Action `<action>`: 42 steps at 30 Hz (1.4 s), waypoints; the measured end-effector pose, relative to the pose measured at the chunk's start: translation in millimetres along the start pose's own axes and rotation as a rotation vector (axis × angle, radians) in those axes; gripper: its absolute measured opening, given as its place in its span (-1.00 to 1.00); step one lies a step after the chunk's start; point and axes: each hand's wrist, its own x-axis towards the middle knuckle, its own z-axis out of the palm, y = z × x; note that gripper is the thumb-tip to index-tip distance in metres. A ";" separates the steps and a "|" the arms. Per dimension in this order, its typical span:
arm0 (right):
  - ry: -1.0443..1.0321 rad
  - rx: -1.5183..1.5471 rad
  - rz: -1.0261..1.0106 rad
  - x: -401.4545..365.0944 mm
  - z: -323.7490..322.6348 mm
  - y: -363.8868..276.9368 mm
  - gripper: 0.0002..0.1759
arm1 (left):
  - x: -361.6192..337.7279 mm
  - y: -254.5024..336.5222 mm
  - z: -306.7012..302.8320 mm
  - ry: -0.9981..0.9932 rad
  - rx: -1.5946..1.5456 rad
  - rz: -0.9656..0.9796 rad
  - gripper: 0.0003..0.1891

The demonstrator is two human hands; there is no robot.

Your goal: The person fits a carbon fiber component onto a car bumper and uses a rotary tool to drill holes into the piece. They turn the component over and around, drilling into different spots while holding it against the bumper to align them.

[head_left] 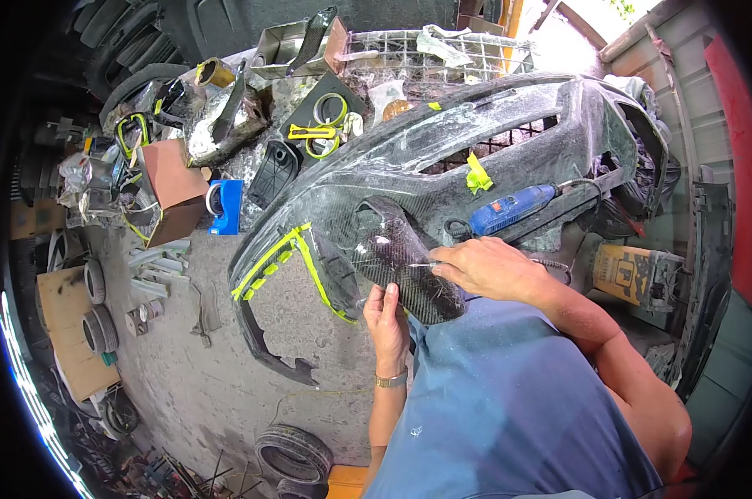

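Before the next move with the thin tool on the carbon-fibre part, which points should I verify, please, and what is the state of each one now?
1. Left hand supports the carbon-fibre part from below: ok.
2. Right hand has a closed grip on the thin tool, with the tip on the part: ok.
3. Left fingers away from the tip: probably not ok, they lie close below it.
4. Hand protection: not ok, both hands are bare.
5. Blue rotary tool lying on the bumper, apart from both hands: ok.
6. Rotary tool switched off: cannot tell.
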 end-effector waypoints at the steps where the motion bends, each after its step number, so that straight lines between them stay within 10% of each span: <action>1: -0.028 -0.040 0.007 2.1 2.2 0.1 -0.66 | -0.3 -1.9 -3.9 0.005 0.002 0.004 -0.84; 30: -0.192 0.157 0.046 -1.6 -9.8 27.4 -0.63 | -1.5 1.0 5.6 0.015 0.560 0.132 -0.83; 38: 0.225 0.301 -0.001 -17.0 -26.9 31.3 -0.67 | -11.9 13.7 17.8 -0.100 1.050 0.625 -0.80; 42: -0.019 0.533 0.044 -12.3 -24.2 20.6 -0.58 | -20.0 17.7 16.7 -0.162 1.258 0.746 -0.74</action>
